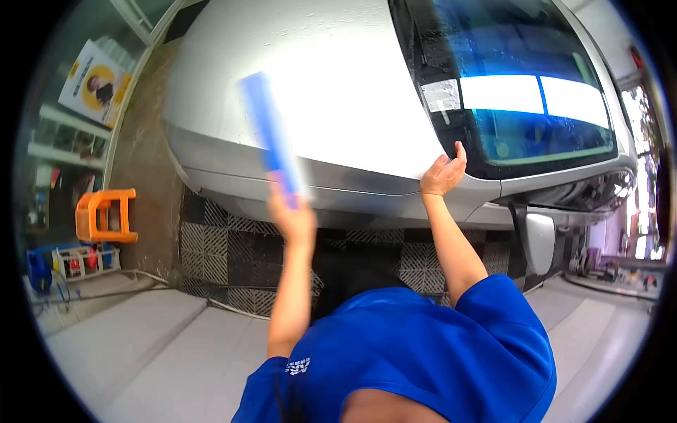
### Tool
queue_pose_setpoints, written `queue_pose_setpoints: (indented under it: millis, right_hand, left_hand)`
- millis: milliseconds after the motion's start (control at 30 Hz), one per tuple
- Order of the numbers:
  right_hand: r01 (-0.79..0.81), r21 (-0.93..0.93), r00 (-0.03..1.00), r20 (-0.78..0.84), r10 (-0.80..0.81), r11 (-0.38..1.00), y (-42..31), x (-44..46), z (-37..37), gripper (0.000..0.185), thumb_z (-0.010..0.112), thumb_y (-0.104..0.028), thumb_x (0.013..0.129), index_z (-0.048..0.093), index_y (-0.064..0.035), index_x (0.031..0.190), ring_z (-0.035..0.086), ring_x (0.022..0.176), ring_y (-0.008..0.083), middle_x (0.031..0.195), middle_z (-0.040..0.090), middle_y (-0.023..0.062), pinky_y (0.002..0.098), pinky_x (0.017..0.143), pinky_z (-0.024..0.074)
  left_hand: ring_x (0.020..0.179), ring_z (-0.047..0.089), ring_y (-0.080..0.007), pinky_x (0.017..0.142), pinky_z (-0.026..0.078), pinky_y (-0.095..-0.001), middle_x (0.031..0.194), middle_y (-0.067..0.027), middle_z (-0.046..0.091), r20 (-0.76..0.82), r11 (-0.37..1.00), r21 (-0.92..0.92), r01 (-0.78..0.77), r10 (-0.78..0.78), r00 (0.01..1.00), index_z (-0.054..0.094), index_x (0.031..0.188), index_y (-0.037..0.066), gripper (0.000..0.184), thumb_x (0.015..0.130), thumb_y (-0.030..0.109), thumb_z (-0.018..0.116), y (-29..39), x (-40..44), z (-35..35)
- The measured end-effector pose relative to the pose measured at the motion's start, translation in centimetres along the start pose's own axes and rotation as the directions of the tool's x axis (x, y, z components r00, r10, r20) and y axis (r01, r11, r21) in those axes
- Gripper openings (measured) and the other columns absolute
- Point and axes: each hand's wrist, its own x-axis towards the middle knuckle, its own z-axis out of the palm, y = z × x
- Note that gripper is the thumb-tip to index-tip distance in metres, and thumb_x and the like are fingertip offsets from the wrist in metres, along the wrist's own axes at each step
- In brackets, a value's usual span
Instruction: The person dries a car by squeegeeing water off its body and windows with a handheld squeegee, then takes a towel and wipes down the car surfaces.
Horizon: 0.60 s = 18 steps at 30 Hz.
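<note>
My left hand (293,215) is closed on the lower end of a long blue squeegee-like blade (264,116), smeared by motion, held over the near side of a silver car hood (317,92). A pale strip runs along the blade's right edge. Whether it touches the hood, I cannot tell. Near the base of the windshield (536,106), my right hand (444,174) is raised at the hood's rear corner, fingers apart and holding nothing. Water drops show on the hood and glass.
A side mirror (539,243) juts out at the right. An orange stool (106,216) stands on the left, with a rack of bottles (84,261) below it. Black and grey floor tiles (236,247) lie beside the car. A poster (95,83) hangs at upper left.
</note>
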Motion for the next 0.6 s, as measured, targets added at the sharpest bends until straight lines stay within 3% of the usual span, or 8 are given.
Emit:
queue_pose_setpoints:
  millis: [33, 100, 167, 267, 367, 433, 500, 600]
  right_hand:
    - [-0.019, 0.047, 0.997, -0.073, 0.023, 0.999, -0.1, 0.1, -0.1, 0.057, 0.04, -0.044, 0.098, 0.048, 0.0036, 0.128, 0.051, 0.116, 0.0368, 0.125, 0.055, 0.0204, 0.0443, 0.1, 0.0366]
    - [-0.057, 0.111, 0.984, -0.162, 0.074, 0.992, 0.0, -0.2, 0.2, 0.063, 0.037, -0.049, 0.098, 0.047, 0.0054, 0.129, 0.049, 0.118, 0.037, 0.127, 0.053, 0.0221, 0.0455, 0.102, 0.0353]
    - [-0.064, 0.168, 0.983, -0.157, 0.091, 0.984, 2.5, -0.7, 0.8, 0.061, 0.038, -0.045, 0.098, 0.046, 0.0071, 0.128, 0.048, 0.119, 0.0374, 0.128, 0.051, 0.0235, 0.0458, 0.104, 0.0345]
    - [-0.077, 0.036, 0.986, -0.148, 0.082, 0.996, 0.6, -0.2, -0.1, 0.055, 0.04, -0.038, 0.098, 0.046, 0.0062, 0.13, 0.049, 0.12, 0.037, 0.129, 0.052, 0.0229, 0.0436, 0.104, 0.0345]
    - [-0.059, -0.063, 0.998, -0.023, 0.057, 0.996, 0.8, -0.6, 0.3, 0.051, 0.04, -0.037, 0.099, 0.049, 0.0023, 0.131, 0.053, 0.119, 0.034, 0.129, 0.058, 0.018, 0.0423, 0.103, 0.0372]
    - [-0.093, -0.008, 0.996, -0.002, 0.093, 0.996, 1.0, -0.8, 0.9, 0.048, 0.041, -0.033, 0.098, 0.052, 0.0022, 0.129, 0.056, 0.116, 0.0323, 0.125, 0.06, 0.0166, 0.0405, 0.101, 0.0408]
    - [-0.129, 0.006, 0.991, 0.045, 0.129, 0.992, 1.3, -1.1, 0.3, 0.045, 0.042, -0.03, 0.098, 0.053, 0.0021, 0.127, 0.057, 0.114, 0.0314, 0.123, 0.062, 0.016, 0.0395, 0.099, 0.0423]
    - [-0.155, -0.18, 0.984, 0.057, 0.167, 0.972, 1.2, -0.5, 0.2, 0.041, 0.046, -0.025, 0.096, 0.053, 0.0019, 0.127, 0.054, 0.119, 0.0322, 0.128, 0.058, 0.0172, 0.0394, 0.102, 0.0394]
  left_hand:
    - [0.114, 0.055, -0.0319, 0.1, 0.043, -0.0427, 0.124, -0.016, 0.058, 0.308, 0.985, -0.126, 0.121, -0.077, 0.948, 0.041, 0.146, 0.008, 0.061, 0.087, 0.005, 0.058, 4.7, -1.1, 1.2]
    - [0.088, 0.057, -0.0336, 0.079, 0.049, -0.0436, 0.095, -0.016, 0.059, 0.622, 0.959, -0.131, -0.253, 0.278, 0.732, 0.055, 0.136, 0.029, 0.059, 0.082, 0.009, 0.063, 8.5, -2.3, 5.0]
    - [0.084, 0.056, -0.033, 0.074, 0.05, -0.0449, 0.087, -0.0151, 0.056, 0.559, 0.869, -0.322, -0.374, 0.494, 0.666, 0.054, 0.136, 0.033, 0.064, 0.078, 0.009, 0.064, 9.5, -1.4, 7.3]
    - [0.083, 0.058, -0.0332, 0.076, 0.05, -0.0435, 0.085, -0.0159, 0.057, 0.599, 0.95, -0.059, -0.308, 0.281, 0.75, 0.053, 0.138, 0.032, 0.067, 0.077, 0.006, 0.061, 3.9, 7.4, 5.0]
    - [0.114, 0.06, -0.0289, 0.098, 0.046, -0.0399, 0.128, -0.0169, 0.061, 0.421, 0.948, 0.13, 0.29, -0.318, 0.85, 0.045, 0.144, 0.014, 0.06, 0.085, 0.007, 0.056, -8.3, 18.4, -4.9]
    - [0.094, 0.067, -0.0374, 0.083, 0.053, -0.0428, 0.107, -0.0182, 0.07, -0.062, 0.903, 0.404, 0.147, -0.133, 0.989, 0.045, 0.141, 0.01, 0.058, 0.086, 0.023, 0.059, -22.0, 23.2, -11.9]
    - [0.101, 0.065, -0.041, 0.086, 0.052, -0.0451, 0.113, -0.0231, 0.067, -0.287, 0.722, 0.434, 0.539, -0.456, 0.842, 0.049, 0.139, 0.01, 0.057, 0.086, 0.028, 0.059, -33.9, 28.6, -18.6]
    - [0.11, 0.062, -0.0387, 0.094, 0.049, -0.042, 0.12, -0.0237, 0.064, -0.221, 0.829, 0.378, 0.412, -0.352, 0.91, 0.047, 0.14, 0.003, 0.055, 0.087, 0.014, 0.056, -20.7, 29.5, -15.0]
